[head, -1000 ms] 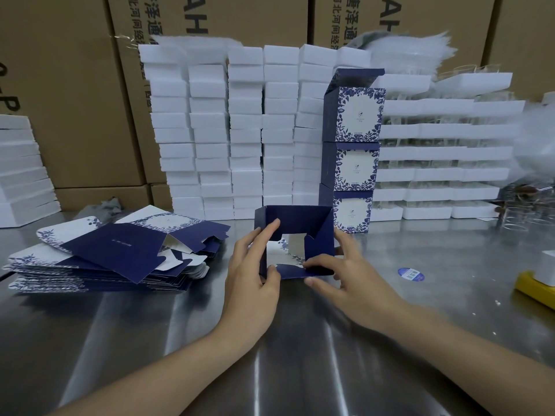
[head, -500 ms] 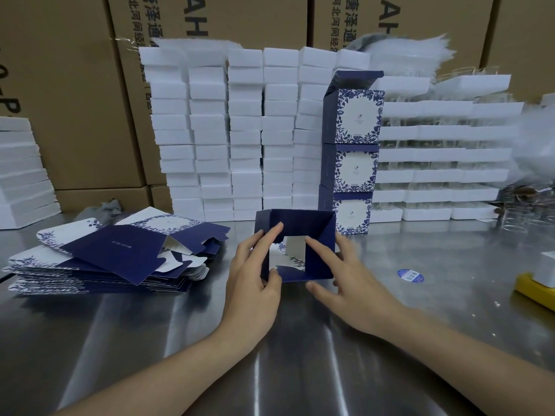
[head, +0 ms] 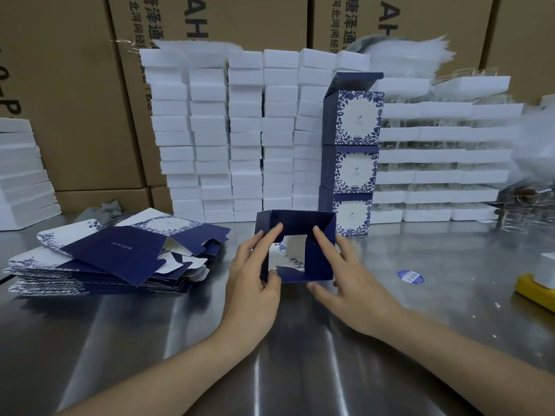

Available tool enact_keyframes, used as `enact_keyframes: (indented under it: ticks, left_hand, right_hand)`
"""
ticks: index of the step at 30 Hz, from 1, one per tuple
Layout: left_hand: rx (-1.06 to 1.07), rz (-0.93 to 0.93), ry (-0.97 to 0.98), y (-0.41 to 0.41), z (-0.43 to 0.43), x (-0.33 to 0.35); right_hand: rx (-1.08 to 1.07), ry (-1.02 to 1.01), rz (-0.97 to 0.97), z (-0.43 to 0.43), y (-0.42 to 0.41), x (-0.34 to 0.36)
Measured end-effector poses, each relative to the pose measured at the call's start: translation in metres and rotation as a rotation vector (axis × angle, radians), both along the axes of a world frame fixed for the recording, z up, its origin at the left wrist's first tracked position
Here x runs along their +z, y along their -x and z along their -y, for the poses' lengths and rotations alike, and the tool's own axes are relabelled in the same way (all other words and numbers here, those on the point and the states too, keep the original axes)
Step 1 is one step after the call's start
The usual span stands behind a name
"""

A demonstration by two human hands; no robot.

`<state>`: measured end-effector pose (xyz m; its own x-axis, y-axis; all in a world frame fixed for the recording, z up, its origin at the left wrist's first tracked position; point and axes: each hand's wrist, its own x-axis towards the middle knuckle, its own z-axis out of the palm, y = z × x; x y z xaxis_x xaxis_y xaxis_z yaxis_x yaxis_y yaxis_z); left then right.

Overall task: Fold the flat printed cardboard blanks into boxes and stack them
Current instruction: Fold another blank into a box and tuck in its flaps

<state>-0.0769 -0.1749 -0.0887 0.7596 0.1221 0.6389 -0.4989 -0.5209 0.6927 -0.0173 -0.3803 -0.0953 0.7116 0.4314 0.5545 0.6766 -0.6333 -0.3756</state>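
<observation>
On table (head: pixel 420 325), half-folded box (head: pixel 319 270), far side hidden; left hand (head: pixel 255 283) pinching, right hand (head: pixel 351 283) flat.

Both bare forearms reach forward and draw together. The left hand (head: pixel 252 274) pinches the box (head: pixel 319 265) between thumb and forefinger; the right hand (head: pixel 345 280) presses it with straight, spread fingers.
</observation>
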Motion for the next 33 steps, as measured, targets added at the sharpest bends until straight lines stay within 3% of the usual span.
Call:
enact_keyframes:
  ticks: [14,23,33]
  left_hand:
    - [-0.025,0.021,-0.039,0.001,0.0014,0.0003]
    - [-0.011,0.074,-0.214,0.0044,0.004,0.0001]
    - [-0.032,0.008,-0.07,-0.0009,0.0026,-0.0018]
  right_hand:
    - [0.016,-0.039,-0.021,0.0007,0.0002,0.0013]
    - [0.021,-0.079,-0.057,0.0009,0.0021,0.0018]
    - [0.043,-0.12,-0.089,0.0004,-0.0039,-0.0038]
